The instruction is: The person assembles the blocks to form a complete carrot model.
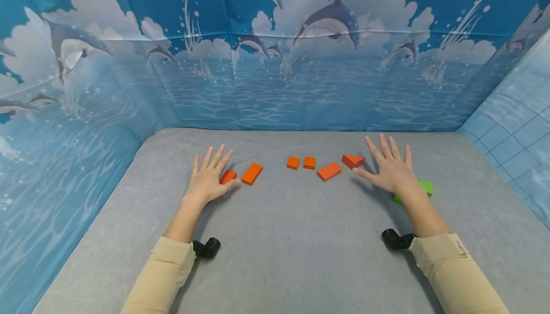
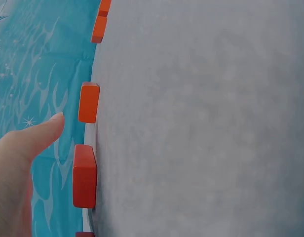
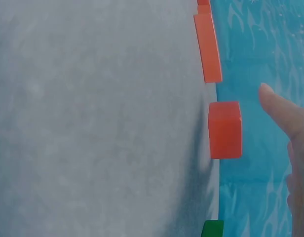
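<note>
My left hand [image 1: 208, 180] is held over the left of the table with fingers spread and straight, holding nothing. Its thumb overlaps a red-orange block [image 1: 227, 176] in the head view, and an orange rectangular block [image 1: 252, 174] lies just right of it. On the other side, my right hand [image 1: 392, 173] is likewise spread and holds nothing. By its thumb lies a red-orange triangular block [image 1: 353, 161]; in the right wrist view the thumb is apart from this block [image 3: 225, 131]. A green block [image 1: 426, 188] is partly hidden beneath the right hand and wrist.
Two small orange square blocks [image 1: 293, 162] and an orange rectangular block [image 1: 329, 171] lie mid-table between the hands. The grey table [image 1: 275, 247] meets a blue dolphin-print curtain [image 1: 275, 89] at the back. Black wrist mounts [image 1: 207, 248] stick out from both sleeves.
</note>
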`<action>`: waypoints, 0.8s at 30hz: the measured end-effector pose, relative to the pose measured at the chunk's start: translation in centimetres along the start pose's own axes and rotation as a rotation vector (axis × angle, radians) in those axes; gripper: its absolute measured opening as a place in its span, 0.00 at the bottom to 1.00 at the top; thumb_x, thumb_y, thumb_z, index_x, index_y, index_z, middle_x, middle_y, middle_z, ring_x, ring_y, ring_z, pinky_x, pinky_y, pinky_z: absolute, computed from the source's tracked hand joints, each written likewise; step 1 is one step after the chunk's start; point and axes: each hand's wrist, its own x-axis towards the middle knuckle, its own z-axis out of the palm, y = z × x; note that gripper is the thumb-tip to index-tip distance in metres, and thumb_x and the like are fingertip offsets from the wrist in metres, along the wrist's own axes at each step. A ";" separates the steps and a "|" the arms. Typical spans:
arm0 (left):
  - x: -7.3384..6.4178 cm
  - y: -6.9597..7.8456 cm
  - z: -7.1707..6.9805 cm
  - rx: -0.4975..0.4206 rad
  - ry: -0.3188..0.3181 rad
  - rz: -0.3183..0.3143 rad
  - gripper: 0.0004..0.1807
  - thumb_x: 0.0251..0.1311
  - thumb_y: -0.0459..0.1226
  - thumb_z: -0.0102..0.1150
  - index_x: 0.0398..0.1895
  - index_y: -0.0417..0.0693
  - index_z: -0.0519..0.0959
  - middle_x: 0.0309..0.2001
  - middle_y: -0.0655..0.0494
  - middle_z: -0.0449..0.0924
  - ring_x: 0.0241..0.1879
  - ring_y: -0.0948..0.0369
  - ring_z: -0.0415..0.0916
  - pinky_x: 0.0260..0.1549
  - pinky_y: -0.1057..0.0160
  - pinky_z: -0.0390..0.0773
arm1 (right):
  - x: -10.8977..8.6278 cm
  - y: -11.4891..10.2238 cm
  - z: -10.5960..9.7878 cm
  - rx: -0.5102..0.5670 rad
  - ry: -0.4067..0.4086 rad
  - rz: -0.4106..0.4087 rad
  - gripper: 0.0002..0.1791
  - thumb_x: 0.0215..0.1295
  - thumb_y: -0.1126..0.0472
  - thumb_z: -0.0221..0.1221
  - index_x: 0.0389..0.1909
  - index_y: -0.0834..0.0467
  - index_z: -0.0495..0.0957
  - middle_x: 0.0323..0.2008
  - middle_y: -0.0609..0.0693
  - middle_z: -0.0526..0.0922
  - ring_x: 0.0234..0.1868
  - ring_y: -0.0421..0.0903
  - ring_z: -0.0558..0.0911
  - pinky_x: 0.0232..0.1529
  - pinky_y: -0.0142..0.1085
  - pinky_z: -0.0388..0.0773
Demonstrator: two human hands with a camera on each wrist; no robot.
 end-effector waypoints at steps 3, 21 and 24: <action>0.0 0.0 0.1 0.005 0.005 0.003 0.45 0.55 0.65 0.45 0.72 0.61 0.43 0.73 0.57 0.32 0.71 0.51 0.28 0.62 0.44 0.25 | 0.0 -0.1 0.0 -0.002 -0.004 -0.002 0.54 0.54 0.25 0.43 0.71 0.47 0.29 0.70 0.59 0.25 0.68 0.59 0.25 0.57 0.59 0.14; -0.3 -2.6 -0.6 -0.172 -0.008 0.192 0.48 0.50 0.56 0.61 0.71 0.55 0.50 0.73 0.54 0.40 0.70 0.50 0.35 0.61 0.39 0.31 | 1.8 -7.2 1.6 0.235 0.149 -0.193 0.50 0.56 0.34 0.53 0.72 0.47 0.39 0.71 0.58 0.42 0.70 0.57 0.44 0.61 0.62 0.36; -0.3 -3.2 -0.4 -0.216 -0.012 0.224 0.49 0.47 0.54 0.65 0.70 0.52 0.53 0.72 0.51 0.45 0.70 0.49 0.39 0.61 0.39 0.34 | 2.3 -9.7 2.0 0.296 0.160 -0.242 0.49 0.57 0.36 0.55 0.72 0.49 0.42 0.71 0.57 0.46 0.70 0.56 0.48 0.61 0.61 0.41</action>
